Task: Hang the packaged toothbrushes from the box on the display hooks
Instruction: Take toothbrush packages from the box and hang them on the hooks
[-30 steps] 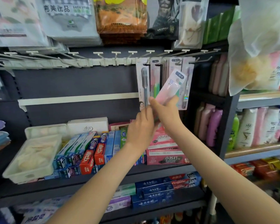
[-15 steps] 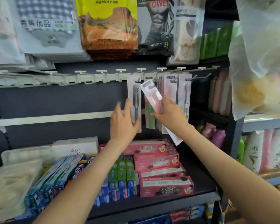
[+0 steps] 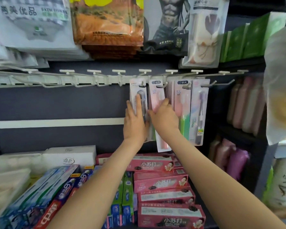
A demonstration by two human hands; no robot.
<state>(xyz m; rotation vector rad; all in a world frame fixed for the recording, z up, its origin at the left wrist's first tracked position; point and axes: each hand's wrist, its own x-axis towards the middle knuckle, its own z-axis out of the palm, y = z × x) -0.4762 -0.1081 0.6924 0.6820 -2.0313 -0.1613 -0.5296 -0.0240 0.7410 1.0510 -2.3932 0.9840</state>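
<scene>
A row of white display hooks (image 3: pixel 119 75) runs across the dark back panel. Several packaged toothbrushes hang at its right part. My left hand (image 3: pixel 135 119) lies flat with straight fingers on the grey toothbrush pack (image 3: pixel 137 90). My right hand (image 3: pixel 163 118) holds the pink toothbrush pack (image 3: pixel 157 95) at its middle, with the pack's top up at a hook. Further right hang a pink-green pack (image 3: pixel 182 103) and a purple toothbrush pack (image 3: pixel 199 113). The box is not in view.
Bagged towels (image 3: pixel 109 23) hang above the hooks. Toothpaste cartons (image 3: pixel 162 184) lie stacked on the shelf below my arms, with white tubs (image 3: pixel 69 156) at the left. Bottles (image 3: pixel 238 154) fill the shelves on the right. The hooks left of the packs are bare.
My right hand has swung the pink pack from a slant to upright and raised its top to a hook. My left hand has moved from beside the grey pack onto its front.
</scene>
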